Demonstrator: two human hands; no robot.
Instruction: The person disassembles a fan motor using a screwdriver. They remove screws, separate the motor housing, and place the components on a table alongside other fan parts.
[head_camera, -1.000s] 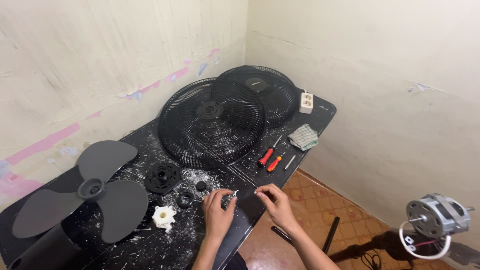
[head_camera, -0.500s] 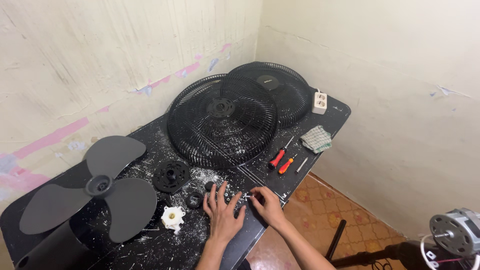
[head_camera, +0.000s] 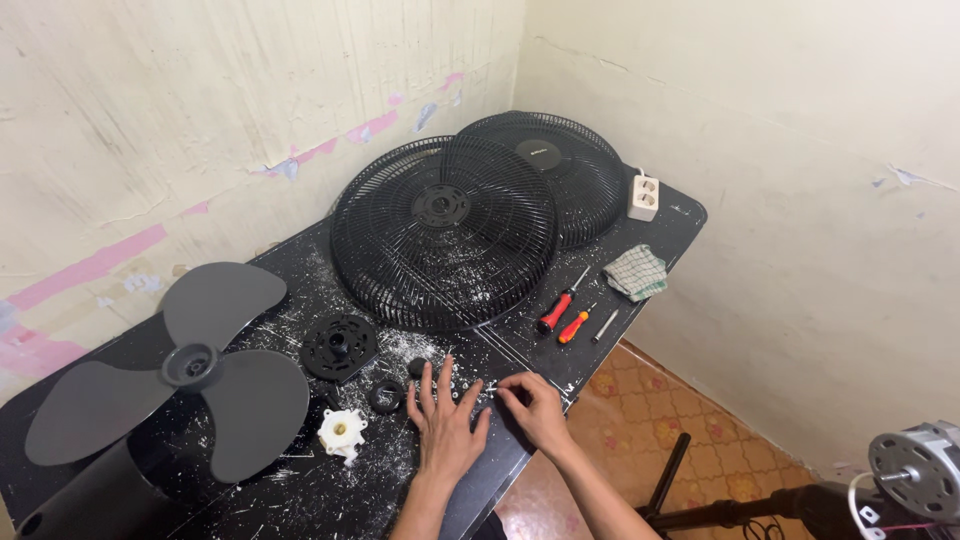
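Black and speckled with white scratches, the desk (head_camera: 300, 500) is carrying fan parts. Left hand (head_camera: 447, 425) is lying flat with fingers spread, gripping nothing, its fingertips just beside a small black ring (head_camera: 385, 396) and tiny screws (head_camera: 468, 388). Right hand (head_camera: 535, 408) is curling its fingers against the desk near the front edge; whether that grip is pinching anything cannot be told. Two red screwdrivers (head_camera: 560, 315) are lying near the black fan grille (head_camera: 445, 235).

Left hand (head_camera: 445, 425) flat, fingers spread, on the paint-flecked black table (head_camera: 300, 490) beside a small black plastic ring (head_camera: 385, 396). Right hand (head_camera: 533, 405) curled, fingertips down near the table's front edge. Grey three-bladed fan propeller (head_camera: 170, 375) far left.
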